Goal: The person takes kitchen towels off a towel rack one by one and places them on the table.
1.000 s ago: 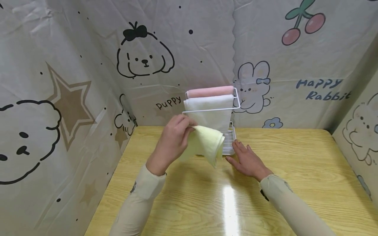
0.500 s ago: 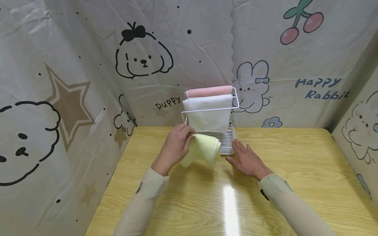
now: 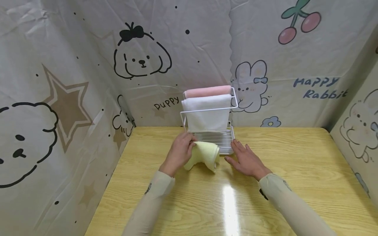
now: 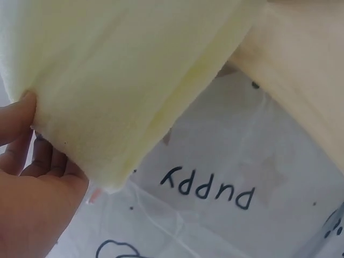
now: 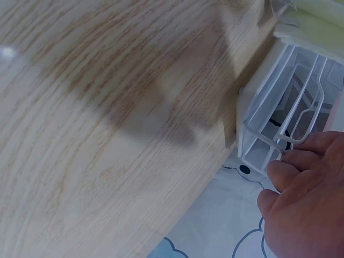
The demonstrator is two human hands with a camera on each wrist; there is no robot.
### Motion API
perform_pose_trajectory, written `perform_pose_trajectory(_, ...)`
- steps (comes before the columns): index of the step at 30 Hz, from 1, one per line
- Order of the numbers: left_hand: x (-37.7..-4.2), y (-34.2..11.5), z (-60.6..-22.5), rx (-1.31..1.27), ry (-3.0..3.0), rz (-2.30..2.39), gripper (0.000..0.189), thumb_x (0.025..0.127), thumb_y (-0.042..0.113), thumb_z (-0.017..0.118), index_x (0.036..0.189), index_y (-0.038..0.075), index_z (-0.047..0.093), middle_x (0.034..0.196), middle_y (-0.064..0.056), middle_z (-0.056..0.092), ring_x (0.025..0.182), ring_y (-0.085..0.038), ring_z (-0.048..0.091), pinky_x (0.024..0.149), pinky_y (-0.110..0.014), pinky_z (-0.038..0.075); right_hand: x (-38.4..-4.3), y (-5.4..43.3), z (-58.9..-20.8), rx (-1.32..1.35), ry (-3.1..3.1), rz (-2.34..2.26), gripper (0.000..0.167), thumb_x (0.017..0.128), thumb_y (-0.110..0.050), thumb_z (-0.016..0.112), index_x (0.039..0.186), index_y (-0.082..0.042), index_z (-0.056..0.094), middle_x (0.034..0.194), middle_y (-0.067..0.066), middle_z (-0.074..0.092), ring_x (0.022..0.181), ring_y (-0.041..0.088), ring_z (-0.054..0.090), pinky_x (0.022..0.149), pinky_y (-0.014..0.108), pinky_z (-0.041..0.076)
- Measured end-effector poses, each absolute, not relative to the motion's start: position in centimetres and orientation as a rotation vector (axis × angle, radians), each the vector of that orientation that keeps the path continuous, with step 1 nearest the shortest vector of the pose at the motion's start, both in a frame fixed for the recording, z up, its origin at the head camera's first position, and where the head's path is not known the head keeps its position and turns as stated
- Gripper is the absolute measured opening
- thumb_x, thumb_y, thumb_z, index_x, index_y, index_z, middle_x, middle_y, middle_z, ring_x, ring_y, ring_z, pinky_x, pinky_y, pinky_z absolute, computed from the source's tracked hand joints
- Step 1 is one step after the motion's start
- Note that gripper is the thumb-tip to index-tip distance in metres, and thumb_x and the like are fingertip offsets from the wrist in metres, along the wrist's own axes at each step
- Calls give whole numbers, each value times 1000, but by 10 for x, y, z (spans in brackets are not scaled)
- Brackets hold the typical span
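Observation:
My left hand (image 3: 178, 152) pinches the edge of a pale yellow towel (image 3: 205, 153), which droops in front of a white wire rack (image 3: 209, 109). In the left wrist view, thumb and fingers grip a corner of the folded yellow towel (image 4: 123, 91). My right hand (image 3: 246, 160) rests with extended fingers against the rack's right side, low at its base tray (image 3: 225, 150). Seen from the right wrist, that hand (image 5: 309, 199) has its fingertips at the rack's white wires (image 5: 285, 126). A white towel (image 3: 209, 118) and a pink towel (image 3: 208, 91) hang on the rack's upper bars.
The rack stands on a wood-grain table (image 3: 280, 183) near its back edge. Close behind rises a pale cloth backdrop (image 3: 203, 39) with cartoon prints, and it continues along both sides.
My left hand has lowered the yellow towel from before the white towel down in front of the base tray, uncovering the tray's wires. The right hand keeps its place at the rack.

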State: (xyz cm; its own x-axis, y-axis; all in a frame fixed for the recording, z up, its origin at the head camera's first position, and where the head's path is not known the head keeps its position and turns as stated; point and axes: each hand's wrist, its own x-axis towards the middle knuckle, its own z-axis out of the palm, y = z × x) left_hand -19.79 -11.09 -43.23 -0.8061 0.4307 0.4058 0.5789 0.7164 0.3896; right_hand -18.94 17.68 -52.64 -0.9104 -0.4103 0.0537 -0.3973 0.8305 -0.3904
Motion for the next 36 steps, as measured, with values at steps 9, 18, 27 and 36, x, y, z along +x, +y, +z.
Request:
perform_pose_trajectory(9, -196, -112, -440, -774, -2633, -748, 6, 93, 3, 70, 99, 3, 70, 99, -9, 67, 98, -27, 62, 88, -38, 52, -189, 175, -527, -655, 2973, -609, 80, 105, -52, 43, 153, 10, 26, 160, 27, 21, 147, 41, 21, 118, 58, 15)
perform_pose_trajectory(18, -182, -121, -444, -837, -2591, -723, 6, 92, 1, 71, 98, 3, 70, 96, -8, 66, 95, -26, 62, 88, -38, 52, -189, 175, -528, -680, 2974, -613, 79, 105, -51, 43, 152, 10, 27, 160, 27, 22, 147, 42, 22, 117, 59, 15)
perform_pose_trajectory(27, -157, -126, -453, -893, -2582, -732, 10, 90, 0, 73, 98, 5, 70, 96, -5, 64, 91, -22, 60, 82, -35, 52, -190, 176, -528, -668, 2974, -633, 80, 105, -50, 45, 153, 11, 27, 160, 28, 22, 147, 42, 22, 118, 58, 14)
perform_pose_trajectory(36, -120, -133, -464, -950, -2688, -730, 12, 89, 3, 74, 99, 7, 70, 97, -1, 65, 94, -19, 60, 84, -33, 53, -190, 177, -530, -673, 2982, -628, 80, 104, -50, 46, 152, 12, 28, 159, 28, 23, 146, 42, 24, 117, 59, 16)
